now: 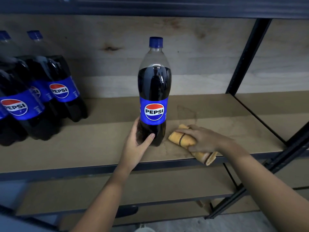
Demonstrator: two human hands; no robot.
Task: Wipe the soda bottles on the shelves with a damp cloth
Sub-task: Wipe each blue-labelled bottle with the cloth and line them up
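A tall Pepsi bottle [154, 91] with a blue cap and blue label stands upright on the brown shelf board [100, 143]. My left hand [138, 141] wraps around its lower part, thumb in front. Just right of the bottle, a folded orange cloth [182, 138] with a dark stripe lies on the shelf, its end hanging over the front edge. My right hand [204, 138] rests on top of the cloth, fingers curled over it.
Several more Pepsi bottles [41, 94] stand grouped at the shelf's left. A dark metal upright [245, 59] divides the shelf from the bay on the right. Lower shelf boards [150, 186] sit beneath. A damp mark shows on the board near the cloth.
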